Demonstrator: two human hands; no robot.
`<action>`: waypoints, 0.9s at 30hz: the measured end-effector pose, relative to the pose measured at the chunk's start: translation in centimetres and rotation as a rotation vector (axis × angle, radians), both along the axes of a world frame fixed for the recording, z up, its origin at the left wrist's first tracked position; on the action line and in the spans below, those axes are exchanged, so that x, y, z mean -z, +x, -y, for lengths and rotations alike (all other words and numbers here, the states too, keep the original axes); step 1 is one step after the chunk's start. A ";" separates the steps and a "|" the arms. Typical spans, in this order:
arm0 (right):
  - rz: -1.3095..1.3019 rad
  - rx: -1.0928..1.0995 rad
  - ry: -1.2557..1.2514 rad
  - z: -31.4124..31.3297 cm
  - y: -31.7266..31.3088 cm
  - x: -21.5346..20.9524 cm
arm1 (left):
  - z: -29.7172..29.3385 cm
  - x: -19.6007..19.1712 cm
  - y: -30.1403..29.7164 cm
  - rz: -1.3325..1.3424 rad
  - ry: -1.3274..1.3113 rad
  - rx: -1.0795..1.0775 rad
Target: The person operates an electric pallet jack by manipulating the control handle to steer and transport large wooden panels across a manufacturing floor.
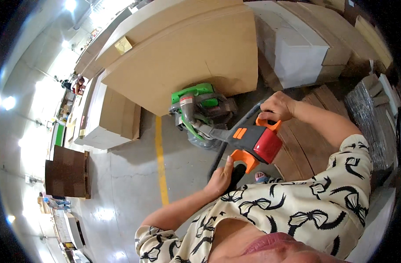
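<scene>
Both of my hands are on the control handle of a green and grey electric pallet truck. The black control head has a red end facing me and an orange lever at each side. My left hand is closed around the black left grip, its thumb up beside the orange left lever. Curled over the right side of the handle is my right hand, next to the orange right lever. The truck's body stands against a large tan cardboard box; its forks are not visible.
A white and brown box stack stands left of the truck. Flat cardboard lies to my right, beside a plastic-wrapped stack. A yellow line crosses the grey floor. Brown cartons sit farther left; another person is in the distance.
</scene>
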State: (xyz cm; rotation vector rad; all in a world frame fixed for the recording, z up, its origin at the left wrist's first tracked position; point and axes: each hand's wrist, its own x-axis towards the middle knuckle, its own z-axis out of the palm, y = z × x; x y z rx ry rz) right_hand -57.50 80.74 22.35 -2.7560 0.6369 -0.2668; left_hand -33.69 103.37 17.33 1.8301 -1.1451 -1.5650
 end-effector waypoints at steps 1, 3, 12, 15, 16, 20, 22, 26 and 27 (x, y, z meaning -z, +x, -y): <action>0.005 -0.006 -0.001 -0.6 -0.2 0.5 | -0.4 -1.7 -0.7 -0.075 0.099 -0.053; 0.004 -0.019 -0.034 -0.9 -0.4 2.2 | -1.3 0.3 -0.6 0.016 0.026 -0.032; -0.136 -0.035 -0.071 -5.4 1.9 9.3 | -5.1 3.7 2.3 0.096 0.042 0.060; -0.099 -0.048 -0.062 -7.1 3.7 12.1 | -6.4 7.2 5.3 0.180 -0.043 0.096; 0.004 -0.076 -0.114 -7.5 4.2 12.7 | -6.9 8.4 5.9 0.184 -0.087 0.060; -0.098 -0.003 -0.060 -9.6 6.8 15.8 | -7.6 11.3 8.6 0.470 -0.148 0.120; -0.161 0.031 -0.025 -10.5 8.3 17.7 | -7.8 12.6 9.8 0.618 -0.179 0.157; -0.181 0.026 -0.004 -11.4 11.4 21.0 | -8.4 16.1 13.4 0.792 -0.221 0.152; -0.235 0.025 0.013 -11.6 12.2 21.4 | -8.4 17.3 14.5 0.822 -0.269 0.175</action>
